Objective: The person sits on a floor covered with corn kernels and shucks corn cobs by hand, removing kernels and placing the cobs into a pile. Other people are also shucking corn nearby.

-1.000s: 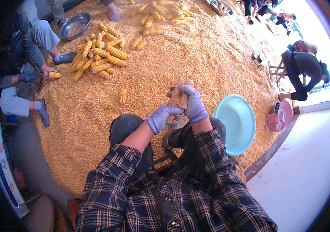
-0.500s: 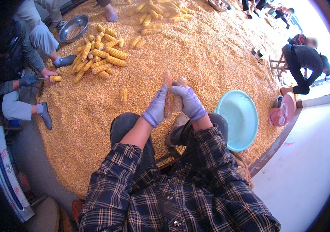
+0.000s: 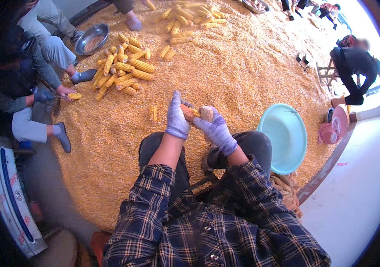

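The left gloved hand (image 3: pixel 178 118) is curling its fingers around a partly shelled corncob (image 3: pixel 188 111) — probably light, stiff and rough, best gripped by its stripped side — while the right gloved hand (image 3: pixel 218 130) is clasping a bare cob (image 3: pixel 207 114) beside it, above the kernel heap (image 3: pixel 109 147).

Glare blown out past kernel pile's (image 3: pixel 239 66) far R corner. L edge dimmer; fisheye bends lines, blk vignette.
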Action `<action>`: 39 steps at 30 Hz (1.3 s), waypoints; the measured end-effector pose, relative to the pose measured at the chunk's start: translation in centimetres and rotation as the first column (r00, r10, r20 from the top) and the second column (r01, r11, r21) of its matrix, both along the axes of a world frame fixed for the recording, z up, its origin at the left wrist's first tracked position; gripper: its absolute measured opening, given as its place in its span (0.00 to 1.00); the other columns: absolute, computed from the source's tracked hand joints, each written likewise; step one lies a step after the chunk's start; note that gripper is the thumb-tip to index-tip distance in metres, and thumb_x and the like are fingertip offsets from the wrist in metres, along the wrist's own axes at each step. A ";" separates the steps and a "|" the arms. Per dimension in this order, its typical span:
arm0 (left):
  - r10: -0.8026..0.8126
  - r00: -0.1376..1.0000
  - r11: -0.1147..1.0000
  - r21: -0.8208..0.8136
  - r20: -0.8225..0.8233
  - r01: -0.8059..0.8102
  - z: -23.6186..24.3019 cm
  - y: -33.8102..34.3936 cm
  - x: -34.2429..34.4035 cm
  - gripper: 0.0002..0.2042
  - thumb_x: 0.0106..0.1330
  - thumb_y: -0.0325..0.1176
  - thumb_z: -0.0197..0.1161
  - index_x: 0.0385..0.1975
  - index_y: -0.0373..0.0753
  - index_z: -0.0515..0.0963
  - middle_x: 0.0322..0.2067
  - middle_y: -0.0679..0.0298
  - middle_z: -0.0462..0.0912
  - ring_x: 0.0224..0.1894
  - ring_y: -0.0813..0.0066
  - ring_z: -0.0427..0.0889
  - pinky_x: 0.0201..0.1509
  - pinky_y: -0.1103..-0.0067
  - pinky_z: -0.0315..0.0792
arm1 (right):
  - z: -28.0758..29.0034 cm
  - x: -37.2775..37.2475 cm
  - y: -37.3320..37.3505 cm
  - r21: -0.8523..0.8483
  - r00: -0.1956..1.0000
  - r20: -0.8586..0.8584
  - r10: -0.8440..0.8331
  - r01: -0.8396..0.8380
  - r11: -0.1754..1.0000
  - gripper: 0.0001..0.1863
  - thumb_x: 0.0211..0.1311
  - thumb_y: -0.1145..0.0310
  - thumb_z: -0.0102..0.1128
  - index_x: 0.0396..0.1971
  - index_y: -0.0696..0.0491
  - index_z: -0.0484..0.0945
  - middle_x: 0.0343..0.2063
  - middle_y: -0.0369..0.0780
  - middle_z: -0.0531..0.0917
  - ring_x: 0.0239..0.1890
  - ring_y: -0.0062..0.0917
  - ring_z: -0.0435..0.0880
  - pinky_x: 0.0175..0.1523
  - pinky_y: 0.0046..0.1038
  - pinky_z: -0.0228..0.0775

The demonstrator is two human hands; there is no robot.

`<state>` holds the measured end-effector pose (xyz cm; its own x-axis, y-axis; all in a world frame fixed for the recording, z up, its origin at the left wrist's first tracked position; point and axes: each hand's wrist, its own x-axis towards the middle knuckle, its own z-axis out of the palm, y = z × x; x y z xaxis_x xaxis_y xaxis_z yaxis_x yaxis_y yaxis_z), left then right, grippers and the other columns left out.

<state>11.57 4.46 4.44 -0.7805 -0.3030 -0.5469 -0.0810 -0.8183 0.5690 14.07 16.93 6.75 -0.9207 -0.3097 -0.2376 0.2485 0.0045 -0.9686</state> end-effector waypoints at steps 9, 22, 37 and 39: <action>0.075 0.997 0.980 -0.181 -0.024 -0.078 -1.7 0.9 0.1 0.14 0.58 0.37 0.58 0.12 0.47 0.65 0.13 0.76 0.61 0.16 0.87 0.58 0.18 0.85 0.54 | -3.2 -0.4 -3.2 -0.303 0.949 0.120 -0.293 0.316 0.899 0.05 0.52 0.73 0.56 0.28 0.56 0.70 0.26 0.33 0.74 0.26 0.14 0.71 0.29 0.19 0.65; -0.093 0.980 0.908 -0.418 -0.177 0.011 0.1 0.9 0.3 0.09 0.57 0.32 0.55 0.16 0.48 0.66 0.16 0.75 0.61 0.21 0.87 0.60 0.26 0.87 0.57 | -2.7 -2.7 -0.7 -0.347 0.849 0.503 -0.160 0.367 0.863 0.09 0.51 0.62 0.56 0.26 0.52 0.71 0.20 0.36 0.74 0.21 0.22 0.71 0.27 0.24 0.65; -0.102 0.987 0.828 -0.560 -0.128 0.013 -1.2 1.4 1.1 0.09 0.59 0.34 0.55 0.18 0.46 0.67 0.16 0.72 0.68 0.19 0.82 0.66 0.23 0.83 0.61 | -9.2 -4.5 -1.3 0.161 0.989 0.022 -0.145 0.140 0.977 0.12 0.50 0.60 0.56 0.30 0.52 0.72 0.20 0.38 0.74 0.25 0.26 0.75 0.27 0.32 0.67; -0.065 0.990 0.817 -0.576 -0.129 -0.021 -0.5 0.6 0.9 0.10 0.59 0.36 0.55 0.17 0.45 0.67 0.15 0.71 0.67 0.19 0.82 0.66 0.23 0.83 0.61 | -6.8 -3.9 -1.0 -0.014 0.903 0.328 -0.278 0.298 0.954 0.11 0.51 0.59 0.56 0.29 0.51 0.72 0.20 0.37 0.74 0.23 0.26 0.75 0.25 0.32 0.66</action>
